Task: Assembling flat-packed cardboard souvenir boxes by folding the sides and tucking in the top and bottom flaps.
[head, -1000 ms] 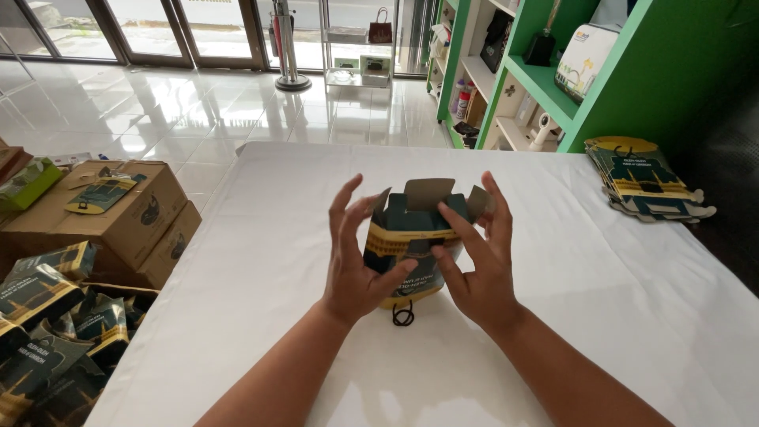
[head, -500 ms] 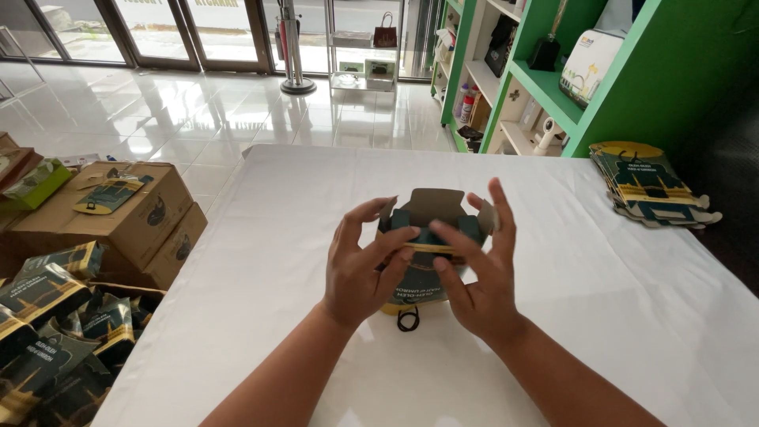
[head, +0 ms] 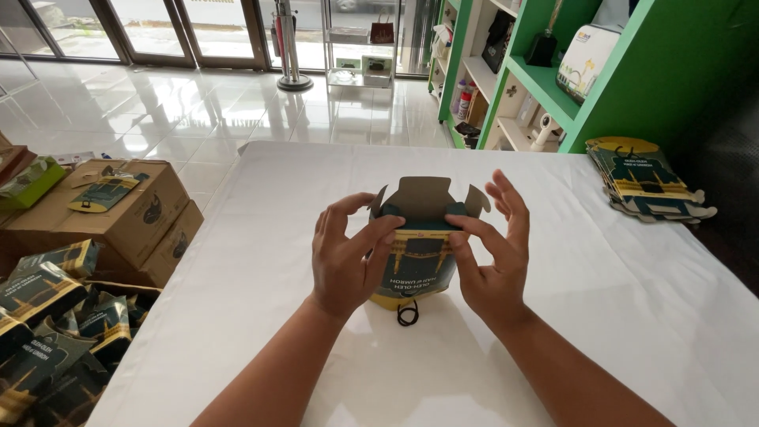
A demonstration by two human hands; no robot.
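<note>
Dark-green cardboard box stands upright between my hands on the table, flaps open upward; left hand and right hand clasp its sides, fingers loosely spread.

The box is printed dark teal, with a yellow band across its upper part and a yellow base; a pale building motif is shown on its face. Its open flaps are plain brown card inside. A black loop is seen below it. The table is covered in plain white. The stack of flat boxes at the far right is patterned in the same teal and yellow. Brown cartons are seen at the left, with teal-and-yellow boxes piled below them. The shelves are painted bright green. The floor is tiled in glossy white.
</note>
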